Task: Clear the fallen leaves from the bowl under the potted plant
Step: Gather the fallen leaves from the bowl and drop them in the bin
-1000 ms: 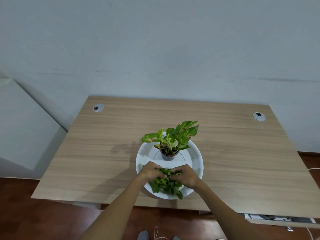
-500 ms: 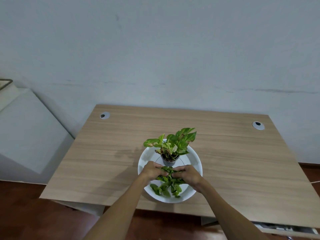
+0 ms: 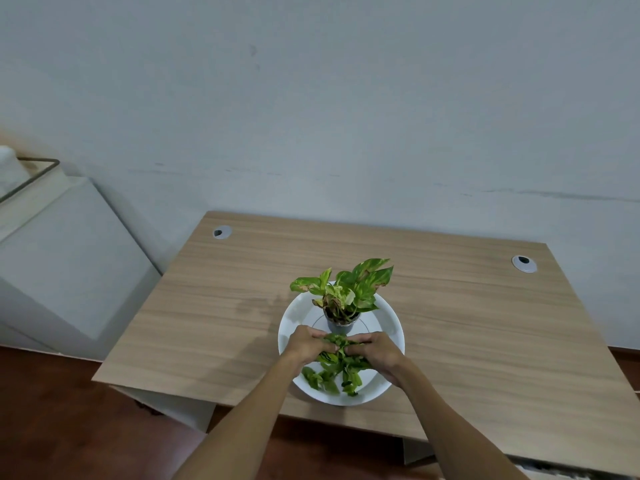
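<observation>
Wood-grain desk (image 3: pixel 450 323) sits pushed up against a plain grey wall (image 3: pixel 346 98). It's got two round cable grommets near its back edge, one at the left corner (image 3: pixel 222 232) and one at the right (image 3: pixel 524 264). Left of the desk is a white cabinet (image 3: pixel 69 258), and under it reddish-brown floor (image 3: pixel 52 427).

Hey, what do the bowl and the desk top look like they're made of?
Bowl: smooth white plastic or glazed ceramic, with a soft sheen; the picture can't settle which. Desk top: likely wood-grain laminate, matte, with very even straight streaks.
</observation>
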### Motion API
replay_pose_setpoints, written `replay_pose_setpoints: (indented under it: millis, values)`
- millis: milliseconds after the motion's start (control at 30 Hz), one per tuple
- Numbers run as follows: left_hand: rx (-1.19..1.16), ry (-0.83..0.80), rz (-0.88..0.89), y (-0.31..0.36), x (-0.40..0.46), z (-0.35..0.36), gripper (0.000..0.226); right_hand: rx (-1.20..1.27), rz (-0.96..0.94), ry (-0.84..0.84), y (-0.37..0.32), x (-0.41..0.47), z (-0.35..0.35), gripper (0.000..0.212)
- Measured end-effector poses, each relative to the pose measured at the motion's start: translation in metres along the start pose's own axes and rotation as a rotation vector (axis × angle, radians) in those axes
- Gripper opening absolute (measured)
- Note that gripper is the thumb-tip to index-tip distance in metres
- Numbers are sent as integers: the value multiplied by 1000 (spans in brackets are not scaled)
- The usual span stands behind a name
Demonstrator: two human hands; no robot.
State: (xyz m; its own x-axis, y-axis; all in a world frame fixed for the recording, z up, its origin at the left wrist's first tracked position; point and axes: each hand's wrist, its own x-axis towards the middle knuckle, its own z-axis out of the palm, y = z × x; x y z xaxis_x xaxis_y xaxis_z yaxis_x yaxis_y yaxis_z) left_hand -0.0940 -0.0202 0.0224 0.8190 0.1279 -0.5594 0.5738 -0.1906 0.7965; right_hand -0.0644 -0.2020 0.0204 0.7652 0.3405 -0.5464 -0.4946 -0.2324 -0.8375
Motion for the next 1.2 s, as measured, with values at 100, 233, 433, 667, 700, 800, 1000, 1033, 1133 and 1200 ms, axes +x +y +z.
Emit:
replay_pose_setpoints:
  millis: [100, 233, 433, 667, 700, 800, 1000, 1033, 1133, 1200]
  values:
    - [4, 17, 15, 2, 2, 0, 27, -3, -16, -1, -4, 1, -2, 15]
    - [46, 46, 11, -1, 4, 1, 24, -49, -20, -6, -1, 5, -2, 15]
    - [61, 105, -72, -27, 9, 13, 43, -122, 9, 20, 27, 15, 6, 19]
    - [41, 102, -100, -22, 11, 5, 45, -125, 12, 3, 23, 25, 5, 15]
    - [42, 107, -98, -19, 11, 3, 44, -120, 9, 0, 21, 26, 5, 15]
    - [42, 110, -95, -13, 10, -6, 42, -109, 3, -20, 16, 31, 10, 16]
    - [65, 85, -61, -6, 3, -28, 31, -84, -19, -2, 3, 29, 30, 16]
    - [70, 87, -54, -5, 3, -34, 29, -79, -19, 4, 0, 29, 36, 17]
    - [76, 111, -43, -2, 5, -56, 33, -49, -36, 2, -11, 33, 54, 16]
    - [82, 116, -35, -2, 5, -77, 37, -52, -50, 3, -21, 36, 71, 16]
